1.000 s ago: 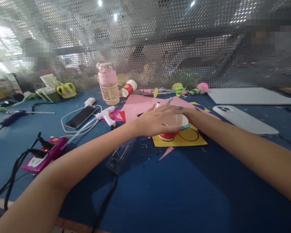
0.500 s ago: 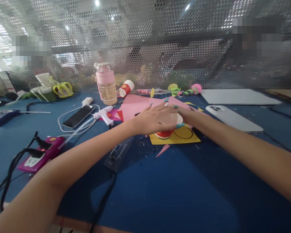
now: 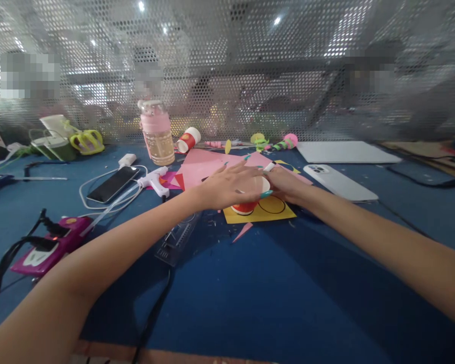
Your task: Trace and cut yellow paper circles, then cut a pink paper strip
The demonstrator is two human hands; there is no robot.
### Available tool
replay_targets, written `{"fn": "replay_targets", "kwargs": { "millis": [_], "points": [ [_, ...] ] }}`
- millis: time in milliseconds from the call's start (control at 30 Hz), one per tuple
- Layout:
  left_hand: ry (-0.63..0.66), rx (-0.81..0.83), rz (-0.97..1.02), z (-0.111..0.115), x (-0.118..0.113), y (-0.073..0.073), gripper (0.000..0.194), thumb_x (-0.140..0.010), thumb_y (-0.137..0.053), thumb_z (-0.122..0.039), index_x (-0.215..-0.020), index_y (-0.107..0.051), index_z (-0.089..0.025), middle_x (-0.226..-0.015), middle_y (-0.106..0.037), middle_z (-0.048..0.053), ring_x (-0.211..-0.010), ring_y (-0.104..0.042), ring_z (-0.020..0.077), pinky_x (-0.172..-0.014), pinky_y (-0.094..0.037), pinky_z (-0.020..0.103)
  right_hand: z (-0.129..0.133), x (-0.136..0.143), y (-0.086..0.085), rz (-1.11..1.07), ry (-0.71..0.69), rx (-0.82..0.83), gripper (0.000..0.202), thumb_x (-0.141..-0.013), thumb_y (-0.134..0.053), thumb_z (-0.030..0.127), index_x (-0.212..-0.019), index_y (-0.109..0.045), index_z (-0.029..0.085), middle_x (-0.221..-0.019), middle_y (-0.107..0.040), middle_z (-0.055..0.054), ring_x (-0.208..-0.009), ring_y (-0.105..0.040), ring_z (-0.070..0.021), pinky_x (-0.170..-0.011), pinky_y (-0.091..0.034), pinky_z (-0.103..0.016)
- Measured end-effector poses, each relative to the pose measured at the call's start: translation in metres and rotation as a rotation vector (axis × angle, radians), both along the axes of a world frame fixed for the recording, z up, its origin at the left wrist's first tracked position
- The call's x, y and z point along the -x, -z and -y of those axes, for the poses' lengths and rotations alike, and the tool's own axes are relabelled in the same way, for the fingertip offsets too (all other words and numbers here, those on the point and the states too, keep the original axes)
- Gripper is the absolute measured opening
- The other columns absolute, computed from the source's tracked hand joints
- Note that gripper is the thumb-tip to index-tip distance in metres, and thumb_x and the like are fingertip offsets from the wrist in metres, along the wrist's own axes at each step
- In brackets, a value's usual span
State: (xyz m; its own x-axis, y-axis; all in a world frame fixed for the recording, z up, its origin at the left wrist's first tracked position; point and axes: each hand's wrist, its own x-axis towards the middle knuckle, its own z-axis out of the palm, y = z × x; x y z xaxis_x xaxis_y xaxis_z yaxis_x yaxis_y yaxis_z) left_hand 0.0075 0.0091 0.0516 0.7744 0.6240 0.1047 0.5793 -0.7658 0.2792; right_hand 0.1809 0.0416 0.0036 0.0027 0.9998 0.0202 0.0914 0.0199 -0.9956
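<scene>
My left hand [image 3: 231, 186] lies across a red and white paper cup [image 3: 246, 208], its thumb along the near side and its fingers stretched over the far side. The cup rests on a sheet of yellow paper [image 3: 231, 217], next to a circle drawn in dark line. Just right of the cup, my right hand [image 3: 286, 183] has its fingers closed on a marker [image 3: 270, 166], of which only a white end with a dark tip shows. Its other end is hidden. Pink paper [image 3: 197, 164] spreads behind both hands.
A white glue gun [image 3: 154, 181], a black phone [image 3: 114, 184] and a magenta power strip [image 3: 53, 245] with cables lie left. Behind stand a pink bottle [image 3: 157, 134] and a tipped paper cup [image 3: 188, 140]. A white phone [image 3: 339, 182] lies right. A perforated metal screen [image 3: 227, 65] closes the back.
The view has turned slightly right, so things appear shifted left. My right hand has drawn a little away from the cup, showing more of the marker's end. My left hand stays on the cup.
</scene>
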Motion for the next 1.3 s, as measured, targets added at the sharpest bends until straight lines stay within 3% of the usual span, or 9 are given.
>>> {"fn": "replay_targets", "kwargs": {
  "millis": [133,367,667,933,1133,1300],
  "points": [
    [0.000,-0.014,-0.009,0.000,0.000,0.000,0.057,-0.088,-0.041,-0.046,-0.136,-0.031,-0.018,-0.147,-0.030,0.006,-0.139,-0.012,0.0259,-0.110,-0.014,0.045,0.015,0.001,-0.003,-0.045,0.072,0.104,0.032,-0.062,-0.070,0.030,-0.047,-0.044,0.019,-0.034,-0.042,0.006,-0.029,-0.034,-0.0051,-0.030,-0.026,-0.018],
    [0.005,-0.036,-0.028,-0.002,0.000,0.001,0.058,-0.087,-0.041,-0.047,-0.137,-0.031,-0.019,-0.148,-0.028,0.006,-0.139,-0.011,0.0261,-0.110,-0.014,0.047,0.039,0.000,-0.005,-0.071,0.225,0.117,0.028,-0.077,-0.054,0.021,-0.050,-0.048,0.017,-0.033,-0.045,0.004,-0.027,-0.038,-0.0062,-0.030,-0.026,-0.017],
    [0.005,-0.037,-0.028,-0.004,0.001,0.001,0.058,-0.087,-0.041,-0.046,-0.137,-0.032,-0.018,-0.148,-0.028,0.007,-0.139,-0.011,0.0264,-0.110,-0.015,0.044,0.065,-0.005,-0.002,-0.084,0.253,0.071,0.031,-0.073,-0.063,0.033,-0.051,-0.052,0.014,-0.033,-0.048,0.003,-0.025,-0.038,-0.0054,-0.026,-0.025,-0.016],
    [0.018,-0.041,-0.010,-0.005,0.002,0.001,0.057,-0.087,-0.040,-0.046,-0.136,-0.032,-0.019,-0.146,-0.031,0.006,-0.139,-0.011,0.0256,-0.109,-0.016,0.044,0.086,0.001,0.003,-0.002,0.142,-0.082,0.046,-0.061,-0.067,0.058,-0.053,-0.049,0.016,-0.035,-0.050,0.003,-0.023,-0.041,-0.0071,-0.023,-0.025,-0.017],
    [0.020,-0.042,-0.021,-0.005,0.001,0.002,0.057,-0.087,-0.039,-0.047,-0.136,-0.032,-0.020,-0.146,-0.030,0.006,-0.139,-0.011,0.0267,-0.109,-0.016,0.045,0.090,0.004,0.002,0.019,0.075,-0.133,0.050,-0.057,-0.065,0.065,-0.059,-0.050,0.017,-0.037,-0.051,0.003,-0.027,-0.044,-0.0084,-0.024,-0.030,-0.017],
    [0.019,-0.047,-0.008,-0.006,0.002,0.003,0.057,-0.087,-0.038,-0.049,-0.136,-0.032,-0.021,-0.146,-0.031,0.006,-0.138,-0.013,0.0265,-0.109,-0.016,0.045,0.094,0.001,0.002,0.090,0.048,-0.232,0.045,-0.067,-0.059,0.061,-0.059,-0.051,0.018,-0.041,-0.053,0.002,-0.030,-0.046,-0.0088,-0.029,-0.034,-0.019]
  ]
}}
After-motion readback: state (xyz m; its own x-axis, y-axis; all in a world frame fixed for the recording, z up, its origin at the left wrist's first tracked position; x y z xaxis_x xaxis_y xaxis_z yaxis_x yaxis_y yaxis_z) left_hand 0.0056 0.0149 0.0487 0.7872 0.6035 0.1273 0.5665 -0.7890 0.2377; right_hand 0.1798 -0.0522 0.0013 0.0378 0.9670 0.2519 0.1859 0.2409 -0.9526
